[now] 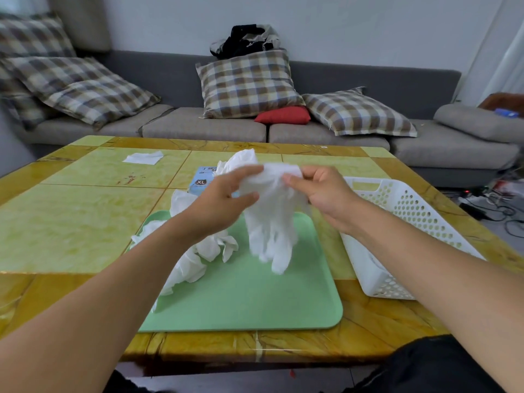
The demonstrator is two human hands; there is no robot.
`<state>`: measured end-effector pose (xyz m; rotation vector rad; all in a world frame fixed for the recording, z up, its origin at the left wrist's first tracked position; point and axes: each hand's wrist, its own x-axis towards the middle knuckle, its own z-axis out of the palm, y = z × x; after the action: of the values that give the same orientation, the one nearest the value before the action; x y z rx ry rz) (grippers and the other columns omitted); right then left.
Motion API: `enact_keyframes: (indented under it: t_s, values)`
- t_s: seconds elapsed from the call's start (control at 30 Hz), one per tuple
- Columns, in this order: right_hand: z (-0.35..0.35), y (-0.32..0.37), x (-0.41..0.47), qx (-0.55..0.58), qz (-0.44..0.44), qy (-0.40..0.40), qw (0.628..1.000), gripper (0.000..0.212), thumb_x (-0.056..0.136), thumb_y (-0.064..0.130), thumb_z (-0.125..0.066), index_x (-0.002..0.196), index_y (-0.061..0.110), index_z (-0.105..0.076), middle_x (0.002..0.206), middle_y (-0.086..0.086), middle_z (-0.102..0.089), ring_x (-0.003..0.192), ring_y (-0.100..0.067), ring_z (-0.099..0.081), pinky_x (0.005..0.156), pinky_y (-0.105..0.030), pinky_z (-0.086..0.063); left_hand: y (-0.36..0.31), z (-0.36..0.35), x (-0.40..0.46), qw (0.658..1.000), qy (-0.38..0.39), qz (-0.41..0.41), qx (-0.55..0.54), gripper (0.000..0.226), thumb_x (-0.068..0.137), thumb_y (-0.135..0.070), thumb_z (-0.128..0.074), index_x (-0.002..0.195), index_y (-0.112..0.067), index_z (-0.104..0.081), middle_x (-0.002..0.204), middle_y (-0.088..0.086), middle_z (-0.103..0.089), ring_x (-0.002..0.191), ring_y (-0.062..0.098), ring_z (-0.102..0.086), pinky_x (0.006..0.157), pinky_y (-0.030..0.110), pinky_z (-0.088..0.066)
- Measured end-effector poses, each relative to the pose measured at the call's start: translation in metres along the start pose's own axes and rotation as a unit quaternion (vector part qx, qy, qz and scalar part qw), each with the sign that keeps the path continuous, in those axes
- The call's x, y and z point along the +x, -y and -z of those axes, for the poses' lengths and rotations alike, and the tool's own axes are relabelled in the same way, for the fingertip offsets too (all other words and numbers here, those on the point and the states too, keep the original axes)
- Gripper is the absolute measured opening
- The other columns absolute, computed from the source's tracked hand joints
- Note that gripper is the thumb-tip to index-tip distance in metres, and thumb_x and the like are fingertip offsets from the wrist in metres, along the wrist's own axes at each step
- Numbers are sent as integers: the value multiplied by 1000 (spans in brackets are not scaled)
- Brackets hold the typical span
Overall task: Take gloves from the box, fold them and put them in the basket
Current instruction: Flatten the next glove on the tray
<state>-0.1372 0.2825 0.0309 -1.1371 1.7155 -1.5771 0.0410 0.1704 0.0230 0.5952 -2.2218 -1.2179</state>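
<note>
Gloves first: from the head camera I see one white glove [272, 211] held up in the air by both hands, above the green tray [255, 302]. My left hand [224, 199] pinches the top edge of the glove between thumb and fingers. My right hand [320, 191] pinches the same top edge just beside it, fingers curled on the cuff. The glove hangs down from the two grips, and its finger ends dangle close over the tray; I cannot tell if they touch it.

Below and to the left of my left hand lies a pile of loose gloves [195, 256], partly on the tray and partly off its left edge. Just behind my hands stands the glove box [202, 180], blue with "XL" on it, and more white gloves stick up out of its top. To the right of my right hand sits the white basket [408, 211] with holes in its walls, just beside the tray. All of this rests on the yellow and green table [85, 217]. Far back to the left of the hands lies a white tissue [143, 158].
</note>
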Motion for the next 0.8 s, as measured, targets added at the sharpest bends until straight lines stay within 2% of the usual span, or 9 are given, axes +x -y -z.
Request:
enact_keyframes:
  t_s: [0.13,0.2,0.27,0.4,0.5,0.6,0.7,0.73,0.8]
  values:
    - [8,15,-1,3,134,-9,991,15,92,5,-71,106,1,-75,105,-16,-76,88,-15,-69,83,-26,-57,-17,1,0,992,-72,-96,-51,40,93,-11,-70,129,-28,-66,124,-12,-68,109,5,-64,91,18,-49]
    - [9,6,-5,-81,104,31,991,15,88,5,-76,102,0,-75,102,-17,-76,84,-14,-66,80,-30,-54,-12,-2,-7,996,-53,-71,-29,26,90,-10,-74,110,-26,-75,104,-11,-75,87,11,-68,81,31,-54]
    - [8,-11,-8,-151,48,97,983,16,83,3,-80,97,-1,-75,91,-11,-76,77,-12,-64,76,-30,-53,-2,-4,-15,999,-15,-38,-3,21,86,-6,-77,98,-24,-76,94,-4,-77,80,20,-70,82,35,-56]
    - [5,-34,-17,-244,-10,261,934,12,81,3,-82,86,-4,-73,80,-6,-71,72,-10,-60,74,-29,-50,19,-1,-25,988,132,75,5,65,79,-10,-84,131,-36,-56,106,8,-72,91,22,-72,76,30,-60]
    - [8,-32,-27,-316,-52,359,877,34,85,14,-81,72,-5,-56,67,-8,-43,65,-16,-39,65,-29,-33,29,-6,-37,969,189,159,9,95,79,-17,-85,149,-47,-28,128,5,-59,102,19,-66,71,23,-56]
    - [12,-30,-34,-311,-87,382,866,40,85,23,-81,75,-7,-55,73,-8,-39,70,-19,-36,70,-30,-29,36,-14,-42,957,207,198,-45,97,81,-14,-83,151,-44,-23,125,4,-62,105,20,-67,73,26,-57]
    - [16,-27,-37,-298,-98,377,871,51,82,31,-83,98,-13,-63,83,-20,-57,77,-20,-47,79,-31,-38,36,-14,-42,952,223,202,-56,81,81,-11,-83,146,-30,-39,112,3,-67,94,16,-67,75,27,-55]
    - [17,-26,-37,-305,-103,377,869,48,81,31,-85,104,-7,-68,96,-22,-67,85,-16,-58,86,-30,-45,35,-13,-43,950,243,194,-38,71,81,-10,-82,141,-25,-47,105,3,-68,90,14,-66,79,30,-56]
    - [17,-19,-39,-321,-123,389,855,31,80,29,-85,109,18,-78,119,-2,-73,115,-6,-64,107,-28,-46,30,-12,-46,936,310,169,11,54,82,-9,-81,130,-20,-60,100,2,-73,91,12,-67,97,36,-53]
